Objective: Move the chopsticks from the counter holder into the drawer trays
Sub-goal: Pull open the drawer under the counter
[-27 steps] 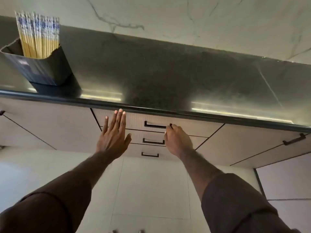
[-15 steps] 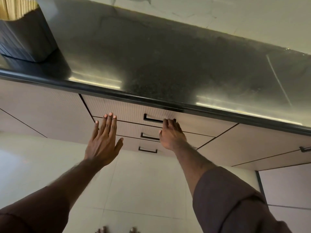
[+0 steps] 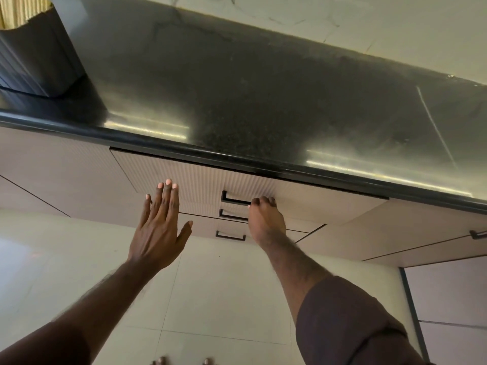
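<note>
— Gripping anything yet?
— Our right hand point(image 3: 266, 222) curls over the top drawer's handle point(image 3: 234, 200); our left hand point(image 3: 158, 233) hovers flat, fingers straight, holding nothing.
— The chopsticks point(image 3: 22, 10)?
— In the dark holder point(image 3: 37, 56) at the counter's point(image 3: 263, 106) far left corner.

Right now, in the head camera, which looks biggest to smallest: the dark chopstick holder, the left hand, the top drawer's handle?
1. Chopstick holder, though cropped and near the lens.
2. Left hand.
3. Top drawer handle, partly covered by the right hand.
</note>
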The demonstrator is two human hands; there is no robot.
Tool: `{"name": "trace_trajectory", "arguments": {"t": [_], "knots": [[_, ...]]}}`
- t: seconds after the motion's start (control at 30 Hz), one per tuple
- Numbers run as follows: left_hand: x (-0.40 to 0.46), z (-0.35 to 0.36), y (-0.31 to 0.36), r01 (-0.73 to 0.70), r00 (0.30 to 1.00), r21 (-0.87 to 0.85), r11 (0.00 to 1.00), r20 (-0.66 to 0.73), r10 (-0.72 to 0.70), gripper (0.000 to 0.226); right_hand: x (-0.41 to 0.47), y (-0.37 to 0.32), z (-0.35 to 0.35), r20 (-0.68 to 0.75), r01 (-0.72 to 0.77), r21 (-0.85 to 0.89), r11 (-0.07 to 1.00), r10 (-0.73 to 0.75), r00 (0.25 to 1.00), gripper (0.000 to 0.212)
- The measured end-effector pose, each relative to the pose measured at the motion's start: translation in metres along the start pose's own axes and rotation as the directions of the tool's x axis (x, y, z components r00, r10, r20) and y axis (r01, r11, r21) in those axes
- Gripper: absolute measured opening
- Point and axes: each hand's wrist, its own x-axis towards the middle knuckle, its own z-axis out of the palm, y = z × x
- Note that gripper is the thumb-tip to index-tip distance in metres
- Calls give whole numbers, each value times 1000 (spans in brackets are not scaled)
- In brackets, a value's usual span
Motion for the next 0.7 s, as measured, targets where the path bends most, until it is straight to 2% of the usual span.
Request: {"name": "trace_trajectory", "arguments": {"t": [0.07, 0.23, 0.5, 0.7], "knots": [[-9, -1, 3, -3, 1000, -20, 1000, -21, 3, 80, -3, -1, -4, 0, 2, -3, 1000, -2, 1000, 34], [-39, -2, 6, -18, 998, -6, 1000, -55, 18, 79, -7, -4, -16, -9, 32, -49, 998, -32, 999, 19], [-66, -16, 12, 22, 997, -18, 1000, -80, -24, 78, -65, -8, -9, -19, 98, -37, 995, -98, 995, 13], [-103, -23, 33, -23, 998, -22, 999, -55, 22, 78, -116, -17, -2, 18, 60, 31, 998, -60, 998, 16]]}}
